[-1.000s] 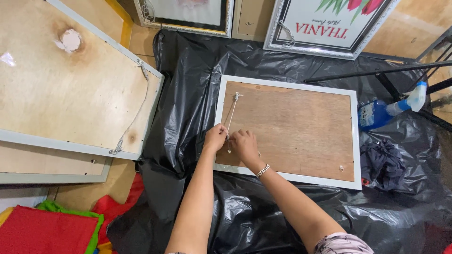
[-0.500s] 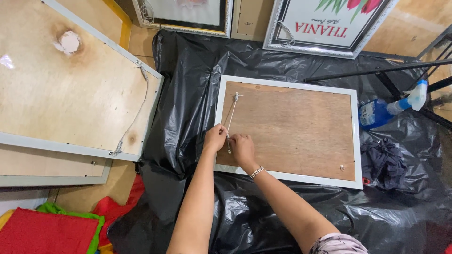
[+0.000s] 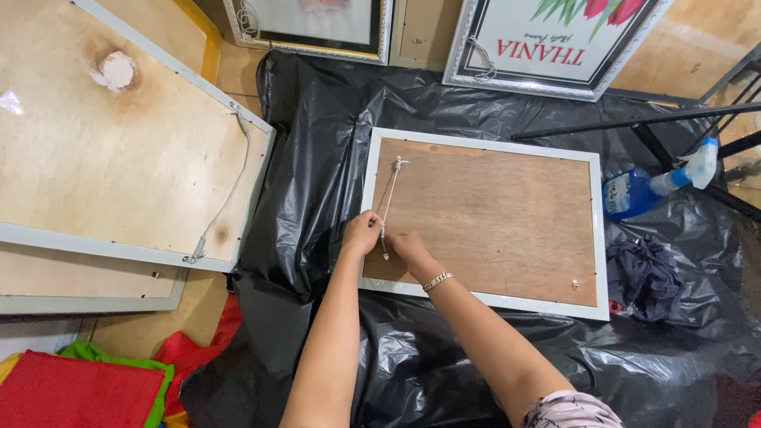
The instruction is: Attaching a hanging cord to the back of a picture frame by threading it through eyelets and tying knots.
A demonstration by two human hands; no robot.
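Head view: both hands pinching a white cord (image 3: 388, 198) at the left end of one face-down picture frame (image 3: 491, 222), centre of frame.

Left hand (image 3: 361, 233) and right hand (image 3: 410, 247) closing on the cord, fingers together. Possibly slipping or fraying if tugged hard against its single hook. Lying nearby: one spray bottle (image 3: 646, 186) and one dark rag (image 3: 644, 273) at right, two more backing boards (image 3: 103, 143) at upper left.

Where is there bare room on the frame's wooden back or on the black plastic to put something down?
The wooden back is bare between the cord at its left edge and the small hook at its lower right. The black plastic is free between the two frames. It is crowded by the spray bottle and dark cloth, and around both hands.
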